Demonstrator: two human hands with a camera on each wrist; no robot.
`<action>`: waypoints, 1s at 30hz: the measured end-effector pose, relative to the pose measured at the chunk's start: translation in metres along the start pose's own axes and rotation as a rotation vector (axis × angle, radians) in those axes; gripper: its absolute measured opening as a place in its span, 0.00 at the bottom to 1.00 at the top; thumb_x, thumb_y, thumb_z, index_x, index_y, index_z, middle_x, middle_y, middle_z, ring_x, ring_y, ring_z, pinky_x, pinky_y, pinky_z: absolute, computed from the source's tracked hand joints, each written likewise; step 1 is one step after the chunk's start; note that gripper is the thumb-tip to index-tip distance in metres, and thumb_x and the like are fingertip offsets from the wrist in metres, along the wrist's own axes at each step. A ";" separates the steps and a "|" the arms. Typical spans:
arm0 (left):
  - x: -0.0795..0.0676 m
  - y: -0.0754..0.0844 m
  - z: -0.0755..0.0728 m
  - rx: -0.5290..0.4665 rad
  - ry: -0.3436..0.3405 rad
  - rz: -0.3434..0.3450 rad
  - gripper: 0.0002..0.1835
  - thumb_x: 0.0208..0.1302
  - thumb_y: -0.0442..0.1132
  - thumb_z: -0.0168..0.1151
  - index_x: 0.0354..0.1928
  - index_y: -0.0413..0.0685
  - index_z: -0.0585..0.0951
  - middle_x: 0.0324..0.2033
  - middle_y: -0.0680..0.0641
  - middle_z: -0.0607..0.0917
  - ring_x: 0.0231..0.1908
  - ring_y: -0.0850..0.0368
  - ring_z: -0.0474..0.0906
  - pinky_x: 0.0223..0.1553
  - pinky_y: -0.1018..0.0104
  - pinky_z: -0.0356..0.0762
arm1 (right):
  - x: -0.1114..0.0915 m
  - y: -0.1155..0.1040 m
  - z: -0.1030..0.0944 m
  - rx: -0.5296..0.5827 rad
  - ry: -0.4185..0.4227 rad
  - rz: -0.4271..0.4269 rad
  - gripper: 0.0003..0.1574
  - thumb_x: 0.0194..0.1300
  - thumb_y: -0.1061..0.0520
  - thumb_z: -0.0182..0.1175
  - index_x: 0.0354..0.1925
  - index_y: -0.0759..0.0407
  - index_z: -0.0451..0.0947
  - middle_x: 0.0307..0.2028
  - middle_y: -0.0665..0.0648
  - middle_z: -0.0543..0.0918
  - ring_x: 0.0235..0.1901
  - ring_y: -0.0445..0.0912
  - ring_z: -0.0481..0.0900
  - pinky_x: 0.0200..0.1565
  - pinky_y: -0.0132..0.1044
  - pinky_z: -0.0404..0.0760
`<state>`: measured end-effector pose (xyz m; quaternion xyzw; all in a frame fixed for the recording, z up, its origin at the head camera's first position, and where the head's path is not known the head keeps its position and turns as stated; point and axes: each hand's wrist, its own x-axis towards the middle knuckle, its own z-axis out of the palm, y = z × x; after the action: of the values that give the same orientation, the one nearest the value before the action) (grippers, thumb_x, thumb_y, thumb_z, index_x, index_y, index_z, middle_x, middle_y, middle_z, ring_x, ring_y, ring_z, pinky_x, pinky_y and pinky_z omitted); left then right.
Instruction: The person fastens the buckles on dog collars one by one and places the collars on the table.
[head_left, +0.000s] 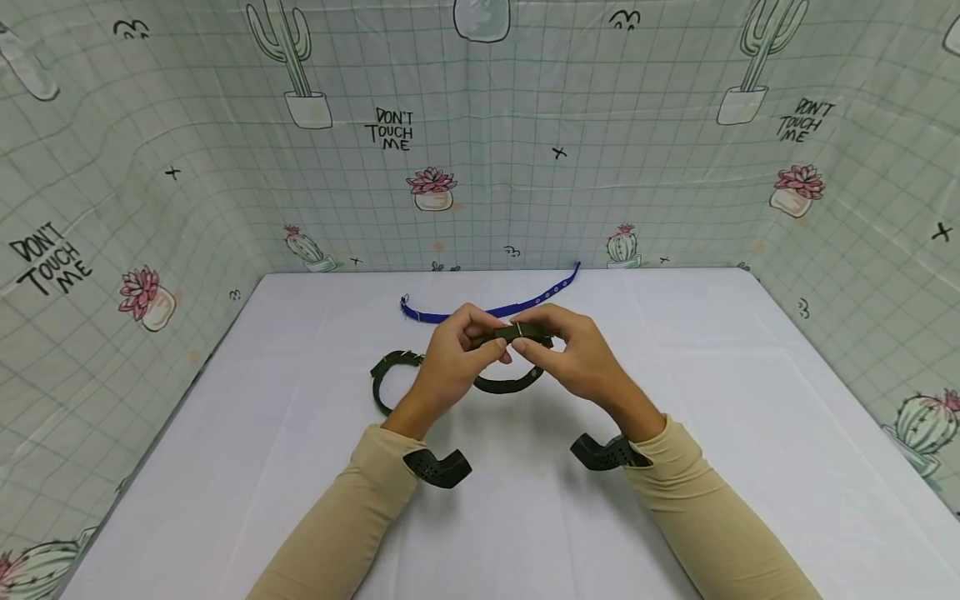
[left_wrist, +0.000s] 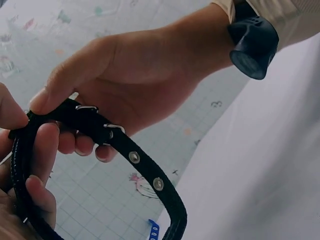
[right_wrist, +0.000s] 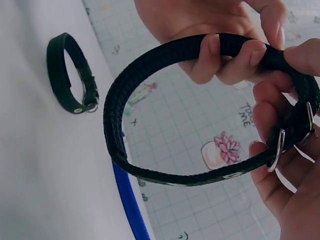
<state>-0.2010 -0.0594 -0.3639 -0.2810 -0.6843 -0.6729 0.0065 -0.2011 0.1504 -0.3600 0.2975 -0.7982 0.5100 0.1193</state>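
Observation:
A dark green collar (head_left: 508,386) with metal eyelets is bent into a loop and held up above the table by both hands. My left hand (head_left: 456,346) pinches the band between thumb and fingers, with its fingertips along the inner side in the right wrist view. Close beside it, my right hand (head_left: 576,354) grips the buckle end, thumb on the strap. Near the right fingers sit a metal ring (right_wrist: 278,150) and the buckle (left_wrist: 87,108). Eyelets (left_wrist: 134,157) line the strap hanging below. The fingers partly hide the overlapping strap.
A second green collar (right_wrist: 56,75), closed in a loop, lies on the white table (head_left: 225,467) at the left, partly behind the left wrist. A blue collar (head_left: 540,300) is stretched out near the back edge. Printed cloth walls (head_left: 510,108) surround the table.

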 end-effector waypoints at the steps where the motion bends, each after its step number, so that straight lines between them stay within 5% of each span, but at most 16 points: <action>1: 0.000 0.000 0.000 -0.003 0.002 -0.002 0.09 0.69 0.28 0.59 0.49 0.38 0.75 0.37 0.39 0.86 0.35 0.50 0.84 0.41 0.63 0.81 | 0.000 0.000 0.000 0.005 0.003 0.007 0.14 0.67 0.58 0.67 0.51 0.54 0.83 0.45 0.48 0.84 0.41 0.44 0.81 0.45 0.38 0.80; 6: 0.001 -0.002 0.000 -0.038 0.013 -0.012 0.09 0.70 0.28 0.55 0.50 0.38 0.73 0.40 0.35 0.85 0.36 0.52 0.83 0.35 0.68 0.76 | 0.000 0.001 -0.002 0.038 0.006 0.035 0.13 0.67 0.58 0.67 0.50 0.55 0.82 0.47 0.49 0.84 0.46 0.44 0.81 0.54 0.42 0.79; 13: 0.003 -0.003 0.000 -0.176 0.038 -0.023 0.11 0.70 0.26 0.54 0.52 0.33 0.72 0.50 0.38 0.78 0.38 0.53 0.81 0.37 0.69 0.76 | 0.001 0.001 -0.003 0.127 -0.010 0.092 0.16 0.66 0.59 0.68 0.51 0.60 0.79 0.45 0.54 0.84 0.44 0.48 0.83 0.48 0.40 0.81; 30: 0.008 -0.003 -0.011 -0.304 0.165 -0.100 0.07 0.69 0.27 0.55 0.47 0.36 0.73 0.43 0.42 0.76 0.35 0.58 0.82 0.39 0.70 0.76 | 0.001 0.017 -0.007 0.209 -0.072 0.182 0.22 0.64 0.61 0.69 0.55 0.64 0.79 0.39 0.61 0.86 0.41 0.52 0.86 0.45 0.38 0.83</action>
<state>-0.2129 -0.0669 -0.3629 -0.1881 -0.5849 -0.7889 -0.0134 -0.2132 0.1610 -0.3693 0.2528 -0.7682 0.5880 0.0122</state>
